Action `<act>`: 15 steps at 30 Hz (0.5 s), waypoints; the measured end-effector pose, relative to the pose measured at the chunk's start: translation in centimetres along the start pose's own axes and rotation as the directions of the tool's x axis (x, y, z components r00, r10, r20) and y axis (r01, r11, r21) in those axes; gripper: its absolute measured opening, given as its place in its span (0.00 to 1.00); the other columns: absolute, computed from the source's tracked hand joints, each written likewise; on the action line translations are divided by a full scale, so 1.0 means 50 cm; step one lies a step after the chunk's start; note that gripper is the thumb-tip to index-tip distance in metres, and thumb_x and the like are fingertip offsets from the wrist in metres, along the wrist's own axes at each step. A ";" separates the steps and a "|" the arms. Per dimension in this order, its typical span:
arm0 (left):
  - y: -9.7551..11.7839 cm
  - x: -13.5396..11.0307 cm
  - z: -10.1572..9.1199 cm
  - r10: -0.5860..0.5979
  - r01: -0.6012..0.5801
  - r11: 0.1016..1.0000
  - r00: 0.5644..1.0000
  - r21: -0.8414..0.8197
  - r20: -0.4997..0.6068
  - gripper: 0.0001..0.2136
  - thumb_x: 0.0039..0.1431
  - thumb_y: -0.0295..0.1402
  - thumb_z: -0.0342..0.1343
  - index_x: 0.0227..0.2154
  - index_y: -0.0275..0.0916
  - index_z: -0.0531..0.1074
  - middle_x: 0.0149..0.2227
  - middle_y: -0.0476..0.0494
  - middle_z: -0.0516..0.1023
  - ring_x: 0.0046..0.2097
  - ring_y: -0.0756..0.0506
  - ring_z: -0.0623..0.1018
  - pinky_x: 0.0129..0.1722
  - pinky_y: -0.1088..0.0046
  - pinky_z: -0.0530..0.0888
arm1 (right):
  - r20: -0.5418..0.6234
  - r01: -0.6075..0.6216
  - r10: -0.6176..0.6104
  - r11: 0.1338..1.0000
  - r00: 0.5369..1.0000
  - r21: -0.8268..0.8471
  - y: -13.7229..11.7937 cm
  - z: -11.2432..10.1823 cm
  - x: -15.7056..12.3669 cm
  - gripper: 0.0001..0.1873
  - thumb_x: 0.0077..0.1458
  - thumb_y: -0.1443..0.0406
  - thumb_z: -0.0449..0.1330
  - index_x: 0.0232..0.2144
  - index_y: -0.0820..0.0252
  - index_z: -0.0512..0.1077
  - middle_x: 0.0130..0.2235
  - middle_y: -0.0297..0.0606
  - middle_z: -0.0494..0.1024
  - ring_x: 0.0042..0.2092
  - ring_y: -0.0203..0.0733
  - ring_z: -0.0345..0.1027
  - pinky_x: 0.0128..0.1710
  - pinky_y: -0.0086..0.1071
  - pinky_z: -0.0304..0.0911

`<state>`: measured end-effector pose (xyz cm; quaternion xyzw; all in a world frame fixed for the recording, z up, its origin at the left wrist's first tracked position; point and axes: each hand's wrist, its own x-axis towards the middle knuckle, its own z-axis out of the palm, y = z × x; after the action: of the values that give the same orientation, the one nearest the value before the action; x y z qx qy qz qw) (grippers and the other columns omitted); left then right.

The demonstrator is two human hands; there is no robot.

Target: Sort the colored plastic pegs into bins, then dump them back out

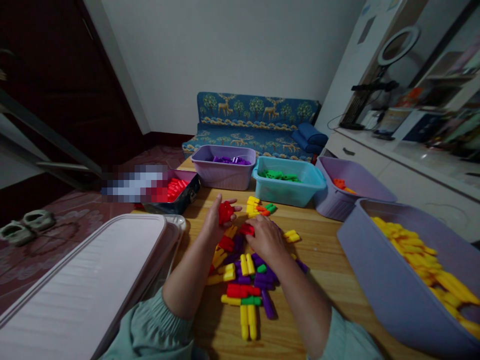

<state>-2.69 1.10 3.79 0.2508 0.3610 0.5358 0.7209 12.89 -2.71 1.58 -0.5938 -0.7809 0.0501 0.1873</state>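
A heap of red, yellow, purple, green and orange plastic pieces (pixel 245 272) lies on the wooden table (pixel 326 255). My left hand (pixel 217 217) is closed round some red pieces (pixel 225 211), held just above the heap's far edge. My right hand (pixel 267 239) rests knuckles up on the heap, its fingers curled onto a red piece (pixel 246 229). A dark box with red pieces (pixel 179 190) stands to the far left of my left hand.
Bins stand along the far and right sides: a purple bin with purple pieces (pixel 224 169), a blue bin with green pieces (pixel 288 182), a lilac bin with orange pieces (pixel 348 190), a large lilac bin with yellow pieces (pixel 408 280). A lidded white container (pixel 90 280) fills the near left.
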 end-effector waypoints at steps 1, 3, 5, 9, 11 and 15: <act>0.003 -0.003 0.000 -0.020 0.021 0.999 1.000 -0.034 0.025 0.21 0.65 0.44 0.38 0.39 0.31 0.69 0.28 0.36 0.75 0.18 0.54 0.66 0.11 0.86 0.52 | -0.019 -0.044 0.045 0.998 0.999 0.038 0.004 0.000 0.003 0.16 0.50 0.68 0.59 0.43 0.57 0.76 0.42 0.43 0.75 0.44 0.46 0.68 0.44 0.36 0.62; 0.006 -0.007 -0.001 -0.053 0.060 0.993 0.996 -0.103 0.078 0.23 0.66 0.44 0.36 0.42 0.29 0.68 0.30 0.33 0.76 0.18 0.54 0.67 0.11 0.86 0.53 | -0.090 -0.122 0.138 0.978 0.986 0.167 0.012 -0.003 0.013 0.15 0.47 0.68 0.61 0.40 0.58 0.76 0.42 0.43 0.75 0.39 0.44 0.70 0.40 0.34 0.64; 0.006 -0.010 -0.003 -0.091 0.115 0.980 0.985 -0.162 0.144 0.24 0.65 0.45 0.35 0.46 0.29 0.67 0.32 0.31 0.76 0.19 0.53 0.67 0.10 0.86 0.54 | -0.204 -0.131 0.209 0.932 0.957 0.339 0.016 -0.010 0.023 0.15 0.46 0.69 0.62 0.40 0.60 0.75 0.41 0.43 0.74 0.34 0.40 0.69 0.37 0.33 0.65; -0.006 -0.012 -0.001 -0.197 0.267 0.944 0.926 -0.191 0.320 0.28 0.64 0.50 0.36 0.50 0.30 0.67 0.28 0.35 0.75 0.21 0.51 0.70 0.10 0.86 0.55 | -0.397 0.043 0.236 0.814 0.887 0.579 0.013 -0.024 0.033 0.17 0.47 0.66 0.63 0.42 0.60 0.74 0.40 0.41 0.74 0.31 0.37 0.68 0.33 0.31 0.67; -0.012 -0.013 0.004 -0.233 0.311 0.934 0.902 -0.173 0.363 0.27 0.64 0.50 0.37 0.49 0.32 0.68 0.25 0.38 0.73 0.20 0.50 0.70 0.09 0.86 0.55 | -0.394 0.108 0.214 0.750 0.894 0.652 0.009 -0.026 0.033 0.18 0.48 0.64 0.62 0.43 0.60 0.74 0.40 0.41 0.74 0.31 0.36 0.68 0.31 0.30 0.67; -0.016 -0.015 0.009 -0.246 0.324 0.928 0.903 -0.184 0.352 0.25 0.65 0.48 0.37 0.46 0.33 0.69 0.23 0.41 0.72 0.19 0.50 0.70 0.09 0.86 0.54 | -0.338 0.111 0.244 0.641 0.909 0.760 0.007 -0.025 0.031 0.15 0.49 0.63 0.61 0.41 0.61 0.74 0.40 0.42 0.75 0.32 0.38 0.72 0.32 0.31 0.68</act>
<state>-1.96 0.14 3.67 0.1909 0.2042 0.4147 0.8659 13.32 -1.32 2.98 -0.4840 -0.6052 0.2561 0.5778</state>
